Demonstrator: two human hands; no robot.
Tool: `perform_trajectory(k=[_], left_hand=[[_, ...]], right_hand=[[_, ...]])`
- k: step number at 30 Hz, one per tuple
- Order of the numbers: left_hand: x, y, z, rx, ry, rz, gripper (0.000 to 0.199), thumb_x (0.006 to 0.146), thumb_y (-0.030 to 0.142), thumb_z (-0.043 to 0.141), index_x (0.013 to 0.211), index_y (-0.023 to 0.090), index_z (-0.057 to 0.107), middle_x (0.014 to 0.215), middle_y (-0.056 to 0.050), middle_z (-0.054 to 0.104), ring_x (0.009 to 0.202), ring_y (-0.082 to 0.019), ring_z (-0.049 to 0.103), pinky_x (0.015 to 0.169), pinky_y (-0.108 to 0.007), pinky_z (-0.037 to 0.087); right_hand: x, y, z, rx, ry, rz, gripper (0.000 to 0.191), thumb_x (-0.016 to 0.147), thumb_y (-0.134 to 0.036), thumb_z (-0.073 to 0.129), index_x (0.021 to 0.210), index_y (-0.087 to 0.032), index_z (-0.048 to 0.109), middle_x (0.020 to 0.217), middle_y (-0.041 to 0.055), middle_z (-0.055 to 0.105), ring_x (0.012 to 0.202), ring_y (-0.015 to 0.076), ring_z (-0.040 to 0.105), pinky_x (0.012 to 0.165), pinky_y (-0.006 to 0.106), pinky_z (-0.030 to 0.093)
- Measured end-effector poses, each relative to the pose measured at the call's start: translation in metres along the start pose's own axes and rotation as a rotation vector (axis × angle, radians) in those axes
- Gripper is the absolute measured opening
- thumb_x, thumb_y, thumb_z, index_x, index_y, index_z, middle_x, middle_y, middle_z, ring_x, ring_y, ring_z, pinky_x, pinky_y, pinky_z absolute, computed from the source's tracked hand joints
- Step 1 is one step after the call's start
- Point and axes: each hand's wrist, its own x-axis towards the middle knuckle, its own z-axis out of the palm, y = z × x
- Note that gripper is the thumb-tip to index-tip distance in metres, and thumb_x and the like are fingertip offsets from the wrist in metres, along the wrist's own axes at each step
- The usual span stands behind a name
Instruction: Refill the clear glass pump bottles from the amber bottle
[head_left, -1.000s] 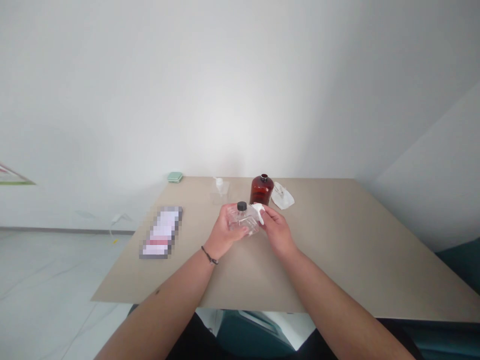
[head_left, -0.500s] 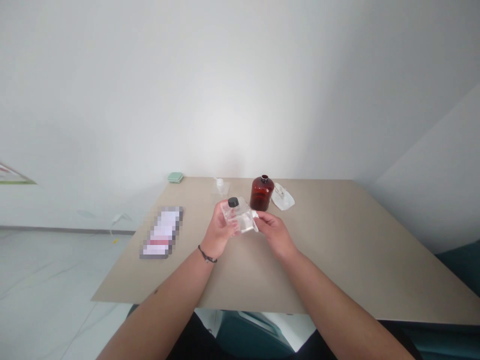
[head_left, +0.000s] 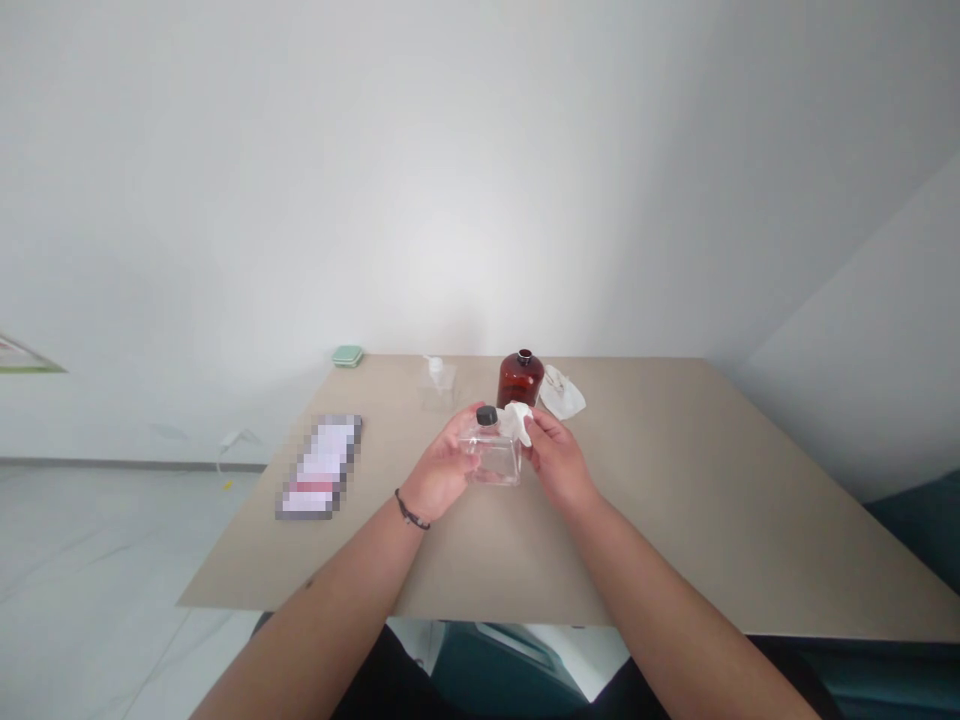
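Head view: the left hand [head_left: 441, 474] has its grip closed around one side of a clear square bottle [head_left: 495, 460] with a black cap [head_left: 487, 415], held above the bench [head_left: 675, 500]. The right hand's [head_left: 556, 458] grip is pinched on a white tissue [head_left: 517, 421] at the bottle's upper right. Behind stand a brown bottle [head_left: 520, 381] with an uncapped mouth and, left of it, a clear pump bottle [head_left: 436, 388].

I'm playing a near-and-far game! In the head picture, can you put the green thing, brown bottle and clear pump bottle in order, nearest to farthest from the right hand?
1. Brown bottle, just beyond the right hand.
2. Clear pump bottle, farther left, toward the back.
3. Green thing, far back on the left.
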Motion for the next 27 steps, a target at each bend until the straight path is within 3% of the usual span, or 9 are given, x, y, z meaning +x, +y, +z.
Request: perform_trajectory(k=[5, 8, 11, 13, 16, 21, 27], left_hand=[[0.009, -0.004, -0.007, -0.019, 0.138, 0.114, 0.057, 0.083, 0.043, 0.071, 0.133, 0.023, 0.054, 0.131, -0.01, 0.062, 0.116, -0.026, 0.062, 0.1, -0.042, 0.049], [0.011, -0.009, -0.01, 0.071, 0.25, 0.174, 0.053, 0.085, 0.048, 0.067, 0.131, 0.023, 0.055, 0.13, -0.008, 0.064, 0.121, -0.025, 0.059, 0.105, -0.041, 0.044], [0.009, -0.012, -0.01, 0.187, 0.218, 0.188, 0.064, 0.075, 0.052, 0.077, 0.128, 0.025, 0.053, 0.128, -0.008, 0.063, 0.116, -0.026, 0.061, 0.099, -0.041, 0.047], [0.008, -0.012, -0.01, 0.299, 0.21, 0.201, 0.071, 0.064, 0.042, 0.087, 0.124, 0.025, 0.053, 0.121, -0.006, 0.064, 0.107, -0.024, 0.063, 0.093, -0.039, 0.049], [0.005, -0.01, -0.008, 0.394, 0.205, 0.207, 0.062, 0.065, 0.032, 0.087, 0.117, 0.024, 0.054, 0.108, -0.004, 0.065, 0.096, -0.02, 0.063, 0.085, -0.036, 0.051], [0.002, -0.006, -0.004, 0.367, 0.077, 0.215, 0.061, 0.065, 0.03, 0.086, 0.117, 0.022, 0.055, 0.108, -0.007, 0.064, 0.095, -0.022, 0.063, 0.081, -0.034, 0.053], [-0.002, -0.004, -0.001, 0.209, 0.1, 0.143, 0.07, 0.061, 0.036, 0.088, 0.119, 0.023, 0.051, 0.111, -0.008, 0.064, 0.096, -0.026, 0.066, 0.076, -0.037, 0.056]], right_hand=[[-0.002, -0.001, 0.003, 0.05, 0.002, -0.019, 0.031, 0.076, -0.046, 0.074, 0.098, -0.024, 0.075, 0.089, 0.0011, 0.074, 0.079, 0.0173, 0.065, 0.079, 0.034, 0.053], [-0.003, -0.002, 0.004, -0.032, 0.039, -0.069, 0.034, 0.075, -0.045, 0.075, 0.101, -0.023, 0.074, 0.09, 0.0015, 0.074, 0.079, 0.0183, 0.065, 0.08, 0.035, 0.051], [-0.003, -0.003, 0.004, -0.104, 0.05, -0.114, 0.037, 0.075, -0.047, 0.074, 0.104, -0.023, 0.074, 0.098, 0.0038, 0.075, 0.088, 0.0214, 0.067, 0.085, 0.038, 0.05], [-0.004, -0.003, 0.004, -0.14, 0.05, -0.134, 0.037, 0.076, -0.048, 0.073, 0.103, -0.023, 0.074, 0.101, 0.0042, 0.076, 0.093, 0.0227, 0.067, 0.089, 0.039, 0.049], [-0.003, -0.001, 0.003, -0.179, 0.048, -0.115, 0.035, 0.079, -0.05, 0.07, 0.102, -0.024, 0.075, 0.101, 0.0034, 0.076, 0.096, 0.0235, 0.067, 0.092, 0.04, 0.048], [-0.002, 0.002, 0.003, -0.157, 0.03, -0.048, 0.036, 0.079, -0.052, 0.068, 0.103, -0.026, 0.076, 0.104, 0.0027, 0.076, 0.097, 0.0237, 0.067, 0.088, 0.038, 0.049], [-0.003, 0.003, 0.007, -0.135, -0.02, 0.042, 0.036, 0.075, -0.051, 0.072, 0.095, -0.022, 0.076, 0.091, 0.0029, 0.076, 0.082, 0.021, 0.067, 0.078, 0.035, 0.051]])
